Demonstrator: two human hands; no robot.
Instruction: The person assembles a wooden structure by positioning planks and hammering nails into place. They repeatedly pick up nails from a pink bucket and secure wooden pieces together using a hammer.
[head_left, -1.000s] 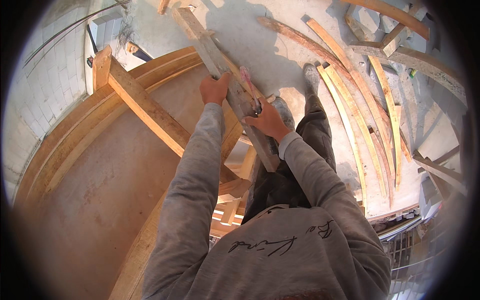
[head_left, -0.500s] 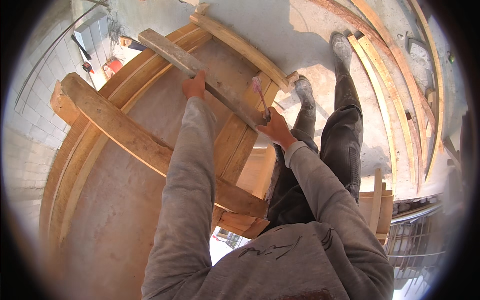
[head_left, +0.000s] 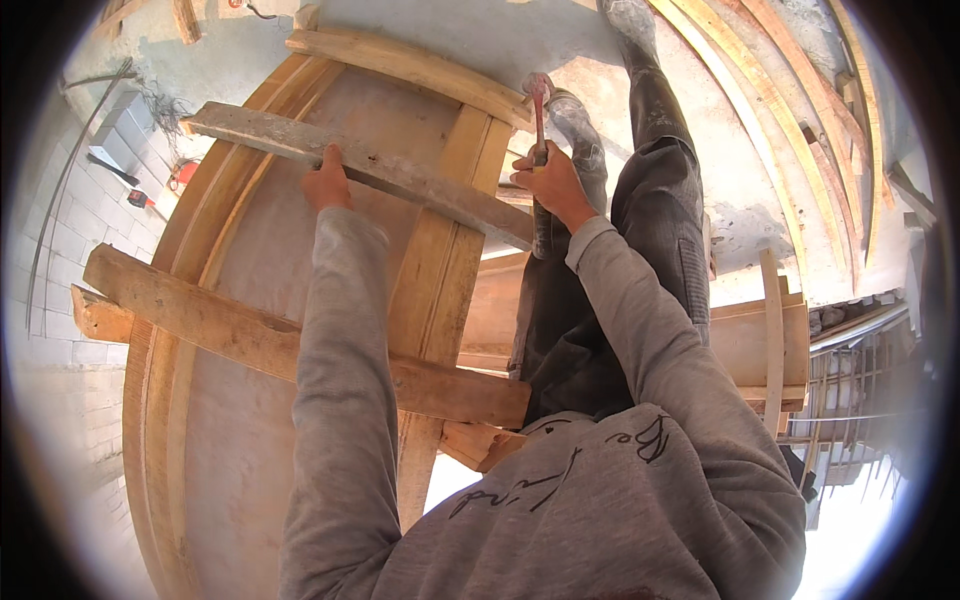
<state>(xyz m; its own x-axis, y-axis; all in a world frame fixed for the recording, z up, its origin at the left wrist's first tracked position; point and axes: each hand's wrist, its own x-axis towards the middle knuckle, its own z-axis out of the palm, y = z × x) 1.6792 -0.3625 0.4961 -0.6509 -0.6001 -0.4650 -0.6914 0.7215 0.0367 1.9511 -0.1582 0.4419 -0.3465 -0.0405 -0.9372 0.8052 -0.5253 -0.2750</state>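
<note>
My left hand (head_left: 328, 182) is closed on the lower edge of a greyish, mortar-stained plank (head_left: 410, 180). The plank lies across a large wooden formwork panel (head_left: 250, 430), bridging its two long side rails. In my right hand (head_left: 558, 185) is a hammer (head_left: 540, 125) with a reddish shaft, a dark grip and a pale, dusty head pointing up and away from me. That hand is just above the plank's right end and apart from it. Nearer to me, a browner crosspiece (head_left: 220, 310) spans the same panel.
A board (head_left: 410, 70) crosses the panel's far end. My booted legs (head_left: 650, 190) are right of the panel. Long curved timber strips (head_left: 740, 130) lie on the floor at the right. Grey blocks (head_left: 125, 120) and a black-handled tool (head_left: 112, 170) are at the left.
My right hand has come off the plank's right end and risen with the hammer. The plank has shifted and now lies less steeply, nearly parallel to the crosspiece. My view has turned somewhat.
</note>
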